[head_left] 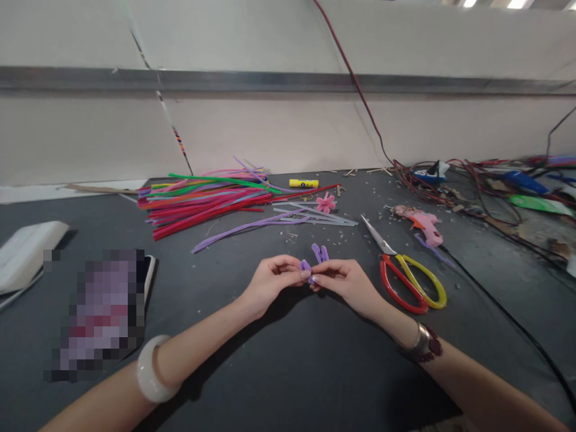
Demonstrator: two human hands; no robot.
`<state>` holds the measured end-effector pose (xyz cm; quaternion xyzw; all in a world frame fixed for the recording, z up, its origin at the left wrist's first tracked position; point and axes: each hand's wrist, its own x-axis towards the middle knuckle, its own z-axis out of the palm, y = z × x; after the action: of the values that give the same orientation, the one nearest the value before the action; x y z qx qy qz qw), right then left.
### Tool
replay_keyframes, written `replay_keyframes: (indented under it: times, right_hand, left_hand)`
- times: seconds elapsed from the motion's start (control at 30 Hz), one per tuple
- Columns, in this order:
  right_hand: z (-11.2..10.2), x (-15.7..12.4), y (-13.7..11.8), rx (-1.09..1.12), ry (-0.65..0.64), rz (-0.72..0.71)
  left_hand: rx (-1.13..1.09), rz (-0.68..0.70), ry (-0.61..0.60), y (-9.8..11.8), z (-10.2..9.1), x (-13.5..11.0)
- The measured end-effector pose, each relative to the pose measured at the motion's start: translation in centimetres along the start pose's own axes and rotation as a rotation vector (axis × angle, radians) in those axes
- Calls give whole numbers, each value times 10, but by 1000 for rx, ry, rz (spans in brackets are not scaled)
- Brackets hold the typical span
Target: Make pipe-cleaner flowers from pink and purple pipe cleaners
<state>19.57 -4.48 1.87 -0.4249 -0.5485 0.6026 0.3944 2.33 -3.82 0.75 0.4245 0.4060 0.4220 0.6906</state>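
No wording can be read anywhere in view. The yellow glue stick [303, 183] at far centre carries dark printing along its side, but it is too small and blurred to make out. A pixelated patch [101, 315] at near left hides whatever lies beneath it, so nothing there can be read.

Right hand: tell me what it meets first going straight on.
Ahead of the right hand, the purple pipe-cleaner shape comes first, pinched by the left hand, though depth is unclear.
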Motion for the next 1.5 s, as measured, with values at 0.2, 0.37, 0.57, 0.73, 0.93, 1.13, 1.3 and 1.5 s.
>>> replay_keyframes:
  times: [0.2,0.37,0.57,0.73,0.93,1.13,1.3,1.5]
  right_hand:
    - [1,0,3,-5,3,-36]
    - [2,0,3,-79,63,-45]
    - [1,-1,4,-97,82,-108]
    - [2,-3,6,-140,72,-122]
    - [1,-3,7,-198,17,-152]
    - [-1,-3,6,-294,-54,-212]
    - [-4,-2,3,-400,-87,-283]
    - [-6,-1,2,-507,-58,-338]
  left_hand:
    - [17,33,17,-1,0,1]
    - [54,55,28,2,1,-1]
    - [68,75,59,5,3,-2]
    - [94,77,65,6,4,-2]
    - [105,57,59,7,4,-3]
    - [57,34,15,4,2,-2]
    - [50,39,6,3,1,-1]
    - [48,80,-4,4,2,-2]
